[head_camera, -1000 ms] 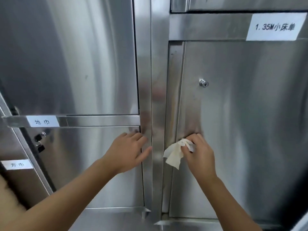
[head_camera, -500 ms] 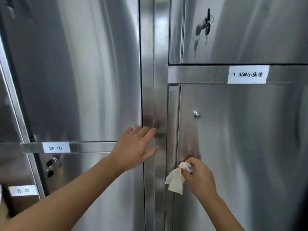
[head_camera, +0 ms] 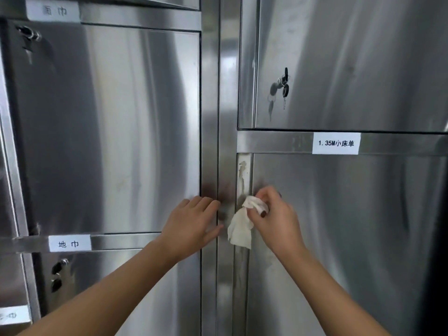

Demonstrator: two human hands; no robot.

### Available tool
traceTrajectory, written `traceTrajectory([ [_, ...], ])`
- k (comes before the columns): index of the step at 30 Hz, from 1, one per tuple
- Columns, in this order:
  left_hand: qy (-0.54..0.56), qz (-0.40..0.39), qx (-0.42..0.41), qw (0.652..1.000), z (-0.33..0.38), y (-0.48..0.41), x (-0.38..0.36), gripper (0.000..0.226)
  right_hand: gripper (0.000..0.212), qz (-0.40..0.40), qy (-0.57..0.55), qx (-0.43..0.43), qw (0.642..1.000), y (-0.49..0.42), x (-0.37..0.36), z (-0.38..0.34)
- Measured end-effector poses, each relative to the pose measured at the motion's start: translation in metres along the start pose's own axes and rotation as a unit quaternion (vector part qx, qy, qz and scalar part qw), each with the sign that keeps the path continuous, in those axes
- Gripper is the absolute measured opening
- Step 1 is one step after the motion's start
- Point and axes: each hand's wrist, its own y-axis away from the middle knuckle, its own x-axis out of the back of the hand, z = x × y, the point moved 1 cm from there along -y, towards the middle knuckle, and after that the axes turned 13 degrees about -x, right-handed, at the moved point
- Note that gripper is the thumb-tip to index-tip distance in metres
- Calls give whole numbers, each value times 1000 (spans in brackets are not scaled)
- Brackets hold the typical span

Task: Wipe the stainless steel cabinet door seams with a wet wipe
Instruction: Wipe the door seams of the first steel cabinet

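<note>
**Wipe has climbed the seam; a short run is left below the rail**

The wipe is bunched against the seam at the left edge of the lower right door. The right hand pinches it between the thumb and curled fingertips, and a loose tail hangs below. A second ago this hand worked well under the door's lock. Now it is level with the lock, which is hidden behind the knuckles.

The left hand has risen too. It lies flat on the post, fingers straight and close together, holding nothing. Its thumb is just beside the wipe's tail.

The lower stretch has probably had its pass. Smears show on the strip both above and below the wipe, so a second pass may be needed.

Upward, the seam stops at the rail that carries the label, so only a short run remains. Keys hang from the upper door, well apart from the hand. To the right the door face is open for the elbow to swing. To the left the room is tight, because the left hand sits close.
</note>
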Motion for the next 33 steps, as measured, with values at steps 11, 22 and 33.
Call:
traceTrajectory([
  [11, 18, 17, 20, 999, -23, -9, 20, 39, 7, 141, 46, 100, 984, -71, 3, -50],
  [22, 41, 20, 39, 998, -14, 3, 22, 37, 26, 129, 75, 141, 979, -57, -20, -41],
  [33, 56, 1, 44, 997, -12, 9, 33, 43, 44, 89, 78, 94, 989, -46, -26, -48],
])
